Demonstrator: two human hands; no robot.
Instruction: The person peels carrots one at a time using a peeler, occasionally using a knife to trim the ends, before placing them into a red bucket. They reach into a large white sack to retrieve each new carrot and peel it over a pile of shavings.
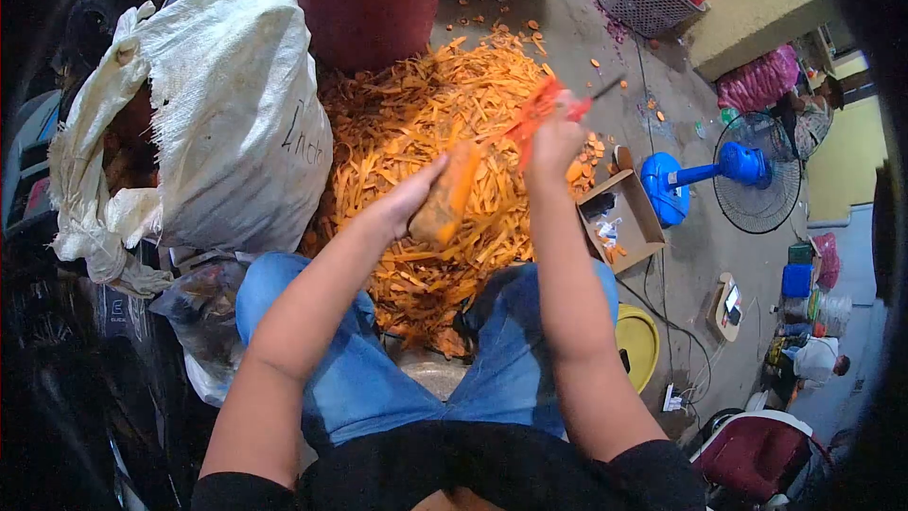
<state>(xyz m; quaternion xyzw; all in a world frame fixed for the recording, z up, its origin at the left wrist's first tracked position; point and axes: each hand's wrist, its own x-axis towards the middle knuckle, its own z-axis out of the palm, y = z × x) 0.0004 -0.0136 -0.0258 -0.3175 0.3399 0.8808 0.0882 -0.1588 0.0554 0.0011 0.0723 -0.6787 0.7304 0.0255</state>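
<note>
My left hand (414,197) is closed around a thick, partly peeled orange root vegetable (448,203). Brownish skin remains on its lower part, and bright orange flesh shows on the right side. Up and to the right, my right hand (554,147) grips a red-orange tool (535,121), blurred by motion, with a dark thin end sticking out past the fist. Its exact kind cannot be made out. Beneath both hands, between my knees and beyond, spreads a large heap of orange peelings (407,137).
A white woven sack (236,104) leans at left, beside a red tub (364,14). To the right are a cardboard box (636,213), a blue fan (705,170), cables and a yellow basin (638,345). A lattice basket (638,0) stands farther back; a person (818,360) is far right.
</note>
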